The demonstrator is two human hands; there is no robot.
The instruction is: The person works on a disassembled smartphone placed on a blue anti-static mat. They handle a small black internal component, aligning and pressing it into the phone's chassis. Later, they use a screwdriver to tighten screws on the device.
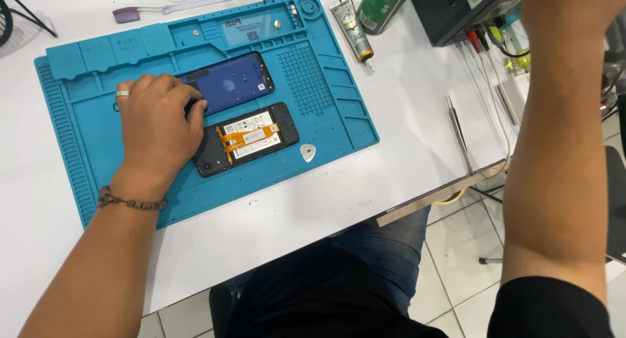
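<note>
A: Where is the left hand (156,126)?

B: It lies flat, palm down, on the blue silicone repair mat (98,175). Its fingers are spread a little and closed on nothing. The fingertips press the left end of the detached blue back cover (231,83), and the heel of the hand rests against the left end of the opened phone (248,139).

A: How does the phone lie from that hand?

B: It runs away from the palm toward the person's right. Its long axis is nearly level, rising slightly to the right, and an orange flex cable crosses the battery. The cover lies parallel to it, just beyond the fingers.

A: And the right hand?

B: Only the raised forearm (554,149) shows. The hand itself leaves the top edge, so I cannot tell its grip. The left hand is far nearer to the phone.

A: Counts?

B: One phone and one cover. One white pick (308,153) lies just past the phone's far end. There is also one pair of tweezers (458,132), one glue tube (352,28) and one brush (169,8).
</note>
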